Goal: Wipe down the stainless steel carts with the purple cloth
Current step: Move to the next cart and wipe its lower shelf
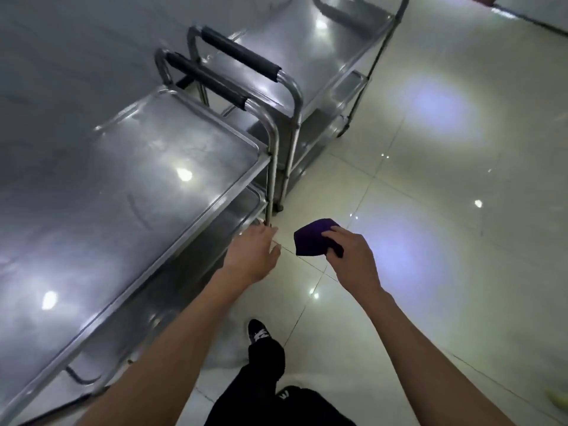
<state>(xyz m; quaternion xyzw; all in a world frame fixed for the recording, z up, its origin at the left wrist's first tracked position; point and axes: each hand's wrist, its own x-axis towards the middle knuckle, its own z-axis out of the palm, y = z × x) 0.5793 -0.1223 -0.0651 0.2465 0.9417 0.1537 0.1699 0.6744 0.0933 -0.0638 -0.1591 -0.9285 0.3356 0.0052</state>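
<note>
I take the near cart (132, 179) as my landmark: a stainless steel trolley on the left of the head view, with a bare, shiny top shelf that reflects ceiling lights. Its black-padded push handle (209, 83) stands at the far end of that shelf, and a lower shelf (227, 222) shows beneath the top one.

My left hand (250, 256) is at the cart's front corner, by the foot of the upright post (272, 179) that runs down from the handle. The fingertips reach the post's lower end, but I cannot tell whether they curl round it or merely touch it.

My right hand (353, 256) is just beside the left, out over the floor and clear of the cart. It grips the purple cloth (313, 238), bunched into a wad, with the thumb on top and the fingers tucked under it. The cloth touches neither cart.

A second cart (307, 53) of the same kind stands just beyond the near cart's handle end, its own padded handle (241, 53) close beside the first one's.

The floor (445, 195) is glossy pale tile. Below the hands I see one leg in black trousers and a black shoe (259, 330) with white markings, planted near the cart's side.
</note>
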